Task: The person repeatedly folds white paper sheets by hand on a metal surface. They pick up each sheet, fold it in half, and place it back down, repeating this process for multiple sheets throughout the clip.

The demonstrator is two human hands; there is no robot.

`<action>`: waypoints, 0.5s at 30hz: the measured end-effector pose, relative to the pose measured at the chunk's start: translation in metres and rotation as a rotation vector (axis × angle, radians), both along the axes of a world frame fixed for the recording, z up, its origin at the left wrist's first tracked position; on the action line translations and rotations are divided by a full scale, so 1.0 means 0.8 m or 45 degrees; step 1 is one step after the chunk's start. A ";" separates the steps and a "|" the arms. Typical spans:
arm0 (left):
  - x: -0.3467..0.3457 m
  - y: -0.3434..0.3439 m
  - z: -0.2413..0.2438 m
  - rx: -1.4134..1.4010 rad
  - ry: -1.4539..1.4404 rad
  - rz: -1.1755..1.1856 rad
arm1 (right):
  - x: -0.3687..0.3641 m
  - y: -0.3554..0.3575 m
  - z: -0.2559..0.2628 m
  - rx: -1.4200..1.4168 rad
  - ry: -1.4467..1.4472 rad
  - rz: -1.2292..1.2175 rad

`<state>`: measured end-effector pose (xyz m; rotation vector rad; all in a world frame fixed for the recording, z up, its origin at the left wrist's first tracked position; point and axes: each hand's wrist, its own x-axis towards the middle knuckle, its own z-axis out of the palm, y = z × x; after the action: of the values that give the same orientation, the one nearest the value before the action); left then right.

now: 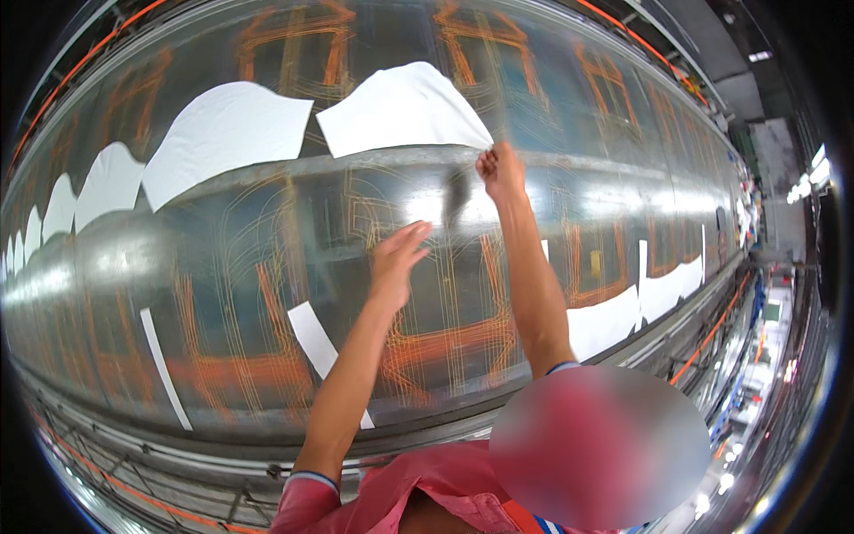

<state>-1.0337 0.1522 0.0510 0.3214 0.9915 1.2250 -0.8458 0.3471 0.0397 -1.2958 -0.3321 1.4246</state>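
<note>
A white sleeve-shaped fabric piece (407,113) lies nearly flat on a long, dark, glossy table (427,294). At its right corner, my right hand (505,172) pinches the cloth between closed fingers, and small creases run along that side. My left hand (397,260) hovers lower and to the left over the tabletop, fingers spread and holding nothing. Just left of the first piece is a second white piece (233,133) of similar shape, a narrow gap between them. A white strip (313,337) is partly hidden under my left forearm.
Smaller-looking white pieces (110,187) continue the row leftwards. Another narrow strip (165,367) lies near the front edge. More white pieces (604,320) line the front right. Orange and yellow outlines (447,340) mark the tabletop. Metal rails (180,460) run along the table's near side.
</note>
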 end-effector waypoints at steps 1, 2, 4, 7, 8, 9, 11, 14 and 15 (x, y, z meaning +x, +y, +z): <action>0.025 0.011 0.007 -0.026 -0.097 0.025 | -0.008 -0.030 0.012 0.002 0.116 -0.013; 0.045 0.018 0.011 -0.056 -0.188 0.058 | -0.022 -0.066 0.026 0.004 0.239 -0.051; 0.077 0.029 0.015 -0.136 -0.284 0.211 | -0.041 -0.137 0.048 -0.014 0.364 -0.017; 0.080 0.000 0.033 -0.187 -0.364 0.252 | -0.058 -0.244 0.081 -0.097 0.382 0.042; 0.070 -0.020 0.045 -0.274 -0.280 0.242 | -0.067 -0.280 0.095 -0.120 0.358 0.056; 0.058 -0.047 0.065 -0.367 -0.200 0.231 | -0.065 -0.315 0.091 -0.103 0.361 0.142; 0.037 -0.107 0.074 -0.430 -0.055 0.245 | -0.069 -0.377 0.072 -0.048 0.378 0.363; 0.024 -0.214 0.064 -0.168 0.174 0.470 | -0.077 -0.454 0.059 -0.168 0.281 0.483; 0.021 -0.242 0.079 -0.097 -0.095 0.511 | -0.065 -0.466 0.024 -0.322 0.699 0.455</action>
<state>-1.0168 -0.0414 0.1139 0.0135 1.0661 1.5434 -0.8975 -0.0257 0.0590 -1.0122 -0.0086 2.1116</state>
